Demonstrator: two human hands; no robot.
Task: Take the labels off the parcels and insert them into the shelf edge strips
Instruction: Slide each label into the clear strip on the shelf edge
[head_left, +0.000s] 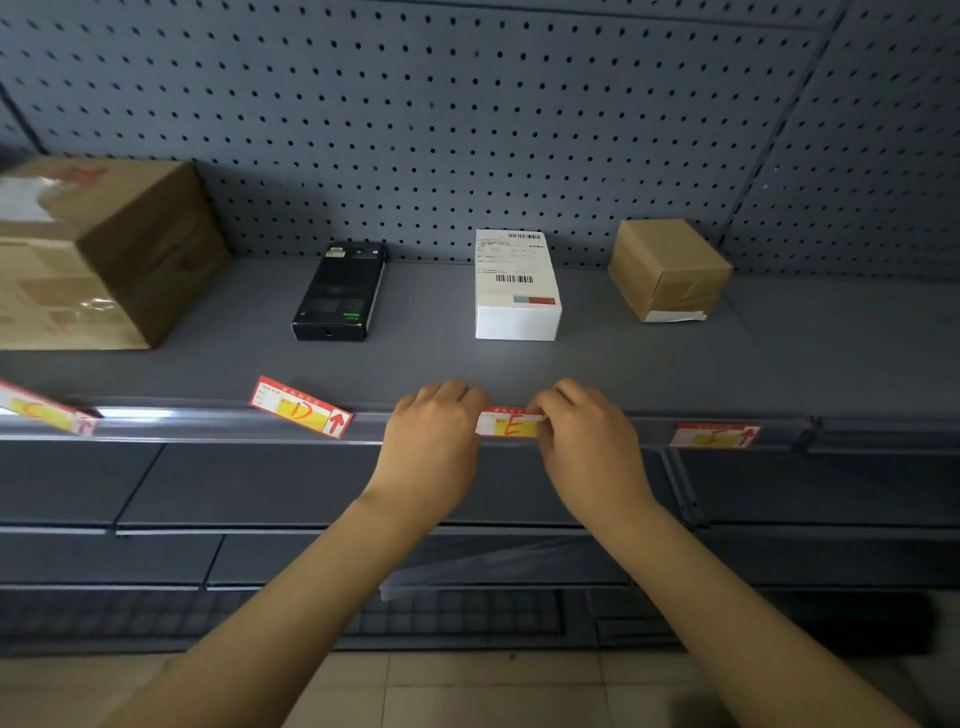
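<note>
Two bare forearms rise from the lower edge of the frame toward the centre. The left hand (434, 441) and the right hand (587, 441) meet at the shelf edge strip (208, 423), a grey rail running across the middle of the frame. Each hand has its fingers curled over the top of the strip and grasps one end of the label E (509, 423). This label is a small card with a red border, a white field and a yellow panel bearing a handwritten red "E". It sits level against the strip; whether it is fully seated cannot be told.

Left of centre, the label D (300, 408) lies tilted, its left end raised above the strip, with a red arrow at its right end. At the far left edge, a third label (44, 410) also lies tilted. At the right, a fourth label (714, 435) sits flat in the strip.

Behind the strip, the shelf (623, 364) carries four parcels. From left to right: a large brown carton (104, 249), a black box (340, 293), a white box (517, 286) with a printed barcode sheet on top, and a small brown box (670, 267). A grey perforated back panel (467, 104) fills the upper frame.
</note>
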